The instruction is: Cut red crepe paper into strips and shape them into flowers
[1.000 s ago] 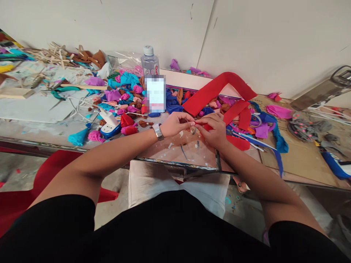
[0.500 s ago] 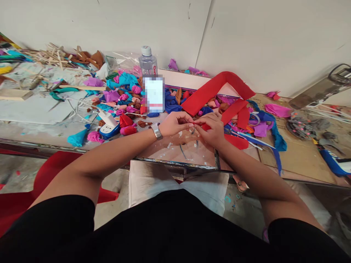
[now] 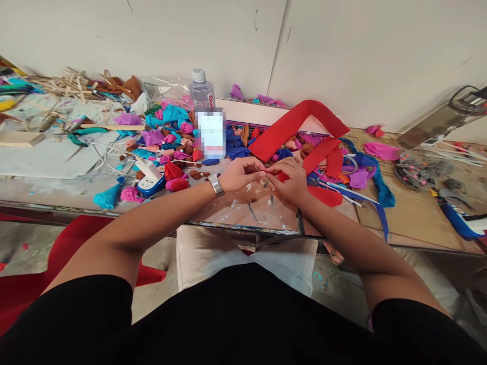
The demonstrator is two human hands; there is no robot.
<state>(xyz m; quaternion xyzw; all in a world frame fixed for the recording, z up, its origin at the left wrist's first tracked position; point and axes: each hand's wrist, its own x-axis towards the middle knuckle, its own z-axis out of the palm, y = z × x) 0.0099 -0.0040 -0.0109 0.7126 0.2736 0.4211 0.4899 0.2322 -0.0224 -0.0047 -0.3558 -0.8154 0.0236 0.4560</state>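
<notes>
My left hand [image 3: 243, 174] and my right hand [image 3: 288, 178] meet above the front of the worktable [image 3: 243, 213]. Both pinch a strip of red fabric [image 3: 282, 176]; its end between the fingertips is small and mostly covered. From under my right hand the red fabric runs toward a long folded red band [image 3: 281, 131] lying over the pile behind. A lit phone [image 3: 211, 134], its screen blurred out, stands upright just beyond my left hand. Scissors [image 3: 323, 183] lie to the right of my right hand, partly under fabric.
Rolled fabric flowers [image 3: 186, 128] and coloured scraps cover the table behind my hands. A water bottle [image 3: 201, 91] stands behind the phone. At left are a white charger on a blue socket [image 3: 151, 185], green-handled pliers [image 3: 87, 133] and wooden sticks [image 3: 78, 83]. Cardboard [image 3: 403, 213] lies at right.
The whole view has shifted slightly, with the table a little lower and to the left. Both hands keep their pinch on the red fabric, with only slight finger movement.
</notes>
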